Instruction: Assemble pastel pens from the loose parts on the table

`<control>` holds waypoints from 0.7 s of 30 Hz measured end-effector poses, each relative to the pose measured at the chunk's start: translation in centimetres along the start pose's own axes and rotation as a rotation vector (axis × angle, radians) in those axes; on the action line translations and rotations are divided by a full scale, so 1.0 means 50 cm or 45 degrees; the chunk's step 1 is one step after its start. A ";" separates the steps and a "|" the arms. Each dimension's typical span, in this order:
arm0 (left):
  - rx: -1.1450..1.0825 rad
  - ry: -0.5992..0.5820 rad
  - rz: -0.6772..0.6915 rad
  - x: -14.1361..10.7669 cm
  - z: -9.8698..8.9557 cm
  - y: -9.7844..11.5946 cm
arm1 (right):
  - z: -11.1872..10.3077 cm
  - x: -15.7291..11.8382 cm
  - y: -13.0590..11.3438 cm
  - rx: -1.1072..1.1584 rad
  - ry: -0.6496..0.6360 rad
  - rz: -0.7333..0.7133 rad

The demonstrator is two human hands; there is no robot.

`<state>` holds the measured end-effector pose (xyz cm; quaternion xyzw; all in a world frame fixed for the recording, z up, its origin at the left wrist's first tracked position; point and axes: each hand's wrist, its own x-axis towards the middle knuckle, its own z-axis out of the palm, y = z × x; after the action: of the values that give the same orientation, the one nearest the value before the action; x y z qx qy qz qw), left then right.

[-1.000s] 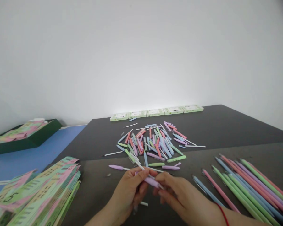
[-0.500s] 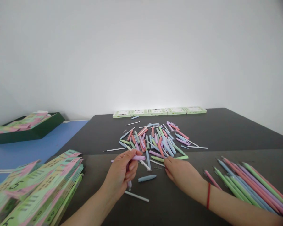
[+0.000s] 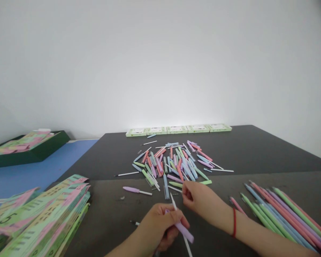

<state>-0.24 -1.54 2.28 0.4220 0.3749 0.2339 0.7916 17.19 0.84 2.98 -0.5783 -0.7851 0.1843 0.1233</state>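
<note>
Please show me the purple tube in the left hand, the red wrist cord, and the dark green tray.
Purple tube [image 3: 184, 231], head view: its exposed side.
Red wrist cord [image 3: 234, 223], head view: its visible band.
Dark green tray [image 3: 45, 152], head view: its front wall.

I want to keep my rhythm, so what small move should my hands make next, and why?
I'd probably bring the right hand to the lilac barrel: the left hand grips it with one end sticking out, while the right is by the near edge of the loose pen parts. Whether the right holds anything is hidden.
</note>
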 end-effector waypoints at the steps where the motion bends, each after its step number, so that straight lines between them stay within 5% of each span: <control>1: 0.028 -0.056 -0.041 -0.001 0.006 -0.005 | -0.010 -0.001 0.003 0.151 -0.031 0.028; 6: 0.135 -0.206 -0.063 -0.009 0.013 -0.012 | -0.030 -0.008 -0.006 1.713 -0.359 0.288; 8: 0.195 -0.232 -0.021 -0.012 0.010 -0.013 | -0.023 -0.009 -0.013 2.016 -0.401 0.324; 21: 0.104 -0.224 -0.092 -0.014 0.012 -0.001 | -0.010 -0.038 -0.047 2.195 -0.457 0.320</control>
<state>-0.21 -2.34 2.73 0.4592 0.3281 0.1519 0.8114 15.94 -1.50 4.50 -0.3288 -0.3118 0.8111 0.3698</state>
